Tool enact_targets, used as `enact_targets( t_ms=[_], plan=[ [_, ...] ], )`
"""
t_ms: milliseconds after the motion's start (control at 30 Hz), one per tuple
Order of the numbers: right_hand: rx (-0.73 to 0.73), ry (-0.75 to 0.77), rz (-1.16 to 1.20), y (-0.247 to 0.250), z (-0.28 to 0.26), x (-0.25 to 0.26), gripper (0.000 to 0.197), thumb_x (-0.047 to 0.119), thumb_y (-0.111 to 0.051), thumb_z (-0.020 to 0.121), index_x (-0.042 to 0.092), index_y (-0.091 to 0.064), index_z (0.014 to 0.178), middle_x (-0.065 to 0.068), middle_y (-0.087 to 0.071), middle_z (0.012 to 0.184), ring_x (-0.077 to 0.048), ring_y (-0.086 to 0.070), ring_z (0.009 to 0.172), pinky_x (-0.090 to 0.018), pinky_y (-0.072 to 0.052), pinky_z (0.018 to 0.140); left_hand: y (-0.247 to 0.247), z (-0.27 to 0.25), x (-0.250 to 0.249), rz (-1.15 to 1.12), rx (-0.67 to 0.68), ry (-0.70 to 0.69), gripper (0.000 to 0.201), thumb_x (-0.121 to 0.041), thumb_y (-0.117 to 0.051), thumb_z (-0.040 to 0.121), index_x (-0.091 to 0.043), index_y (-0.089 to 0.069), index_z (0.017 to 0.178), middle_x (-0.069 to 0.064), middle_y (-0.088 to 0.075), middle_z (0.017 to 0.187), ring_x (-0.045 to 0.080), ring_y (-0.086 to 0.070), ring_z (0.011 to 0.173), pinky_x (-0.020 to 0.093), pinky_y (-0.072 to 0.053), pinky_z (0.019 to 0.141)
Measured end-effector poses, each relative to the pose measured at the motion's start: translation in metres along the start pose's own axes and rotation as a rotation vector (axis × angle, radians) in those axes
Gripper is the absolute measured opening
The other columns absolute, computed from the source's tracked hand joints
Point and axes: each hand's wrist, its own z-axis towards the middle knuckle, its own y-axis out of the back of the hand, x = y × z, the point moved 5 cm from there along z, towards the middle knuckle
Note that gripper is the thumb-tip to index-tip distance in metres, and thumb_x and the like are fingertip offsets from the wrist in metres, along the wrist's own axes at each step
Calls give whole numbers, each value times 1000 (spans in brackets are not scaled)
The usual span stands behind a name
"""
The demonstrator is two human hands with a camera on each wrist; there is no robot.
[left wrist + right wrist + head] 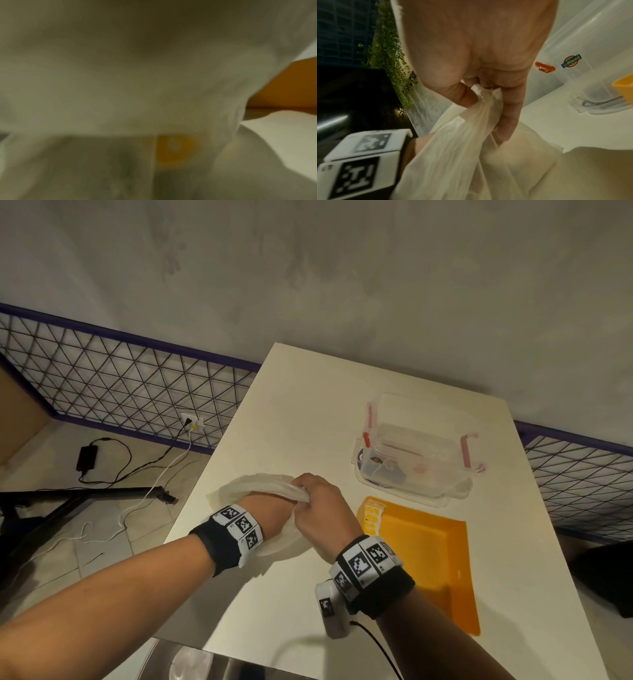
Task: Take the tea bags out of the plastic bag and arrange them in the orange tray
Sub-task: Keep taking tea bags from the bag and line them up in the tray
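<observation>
Translucent white, the thin plastic bag [246, 486] lies crumpled on the cream tabletop [308, 405], left of the shallow orange plastic tray [431, 549]. The right hand [318, 508] bunches the bag's rim, thumb and curled fingers [510, 108] pinching the film. The left hand [270, 510] is buried inside past the wrist; its fingers cannot be told. One yellow tea bag [371, 517] lies at the tray's far-left corner. Just beyond stands a clear plastic box with red clips [416, 446].
</observation>
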Motion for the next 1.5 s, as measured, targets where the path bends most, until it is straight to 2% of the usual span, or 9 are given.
enact_targets(
  t_ms=[200,400,533,667,800,900,1100,1300,1500],
  plan=[
    [-130,-34,18,7,9,-1,42,21,-34,71,27,-55,107,1,-61,111,-24,-59,99,-47,-53,83,25,-19,11,-110,-222,-117,35,-11,-53,92,-20,-60,124,2,-62,121,23,-63,100,29,-41,70],
    [-155,-10,51,13,18,-1,33,5,-46,82,18,-57,110,-5,-63,110,-25,-60,99,-42,-52,84,32,-41,39,-470,-565,-199,49,1,-62,77,-31,-67,115,-5,-65,113,23,-65,97,34,-54,77],
    [-156,-51,105,17,26,-5,35,3,-46,81,17,-59,110,-7,-65,108,-25,-61,97,-36,-52,81,38,-53,50,-736,-729,-218,44,2,-71,81,-28,-71,113,-12,-68,114,6,-65,102,23,-51,89],
    [-141,-90,104,20,31,-9,35,4,-46,82,18,-59,112,-7,-65,110,-25,-62,97,-33,-51,78,47,-57,60,-1261,-615,-37,26,-11,-72,88,-33,-74,102,-13,-73,102,6,-69,93,30,-57,84],
    [-163,-45,66,25,29,-7,32,12,-53,82,22,-58,112,-1,-58,115,-21,-60,102,-37,-50,87,50,-61,53,-1808,-512,-127,27,-4,-68,86,-13,-71,111,11,-73,100,24,-67,90,31,-59,77],
    [-322,45,154,47,17,-3,35,15,-58,86,26,-59,119,7,-49,122,-9,-53,109,-27,-44,95,39,-55,40,-2211,-379,-127,32,-2,-62,84,-6,-67,115,18,-70,99,35,-61,91,31,-61,67],
    [-118,44,315,52,14,-13,36,23,-68,88,30,-65,123,10,-65,112,-9,-62,89,-39,-55,90,20,-38,5,-2347,-154,-126,42,-5,-64,86,-3,-60,127,23,-64,111,37,-65,99,32,-58,65],
    [-179,13,199,50,10,-26,16,18,-69,87,20,-73,102,6,-72,95,-10,-63,79,-30,-53,77,21,-30,-22,-2413,-36,-141,35,-18,-69,82,-8,-64,115,18,-65,93,28,-66,79,26,-56,54],
    [-183,-66,339,63,2,-35,17,5,-69,86,16,-68,99,1,-60,83,-8,-65,56,-17,-46,54,18,-22,-31,-2335,-90,-14,25,-4,-63,86,-14,-63,110,7,-65,80,19,-62,66,20,-41,43]
  ],
)
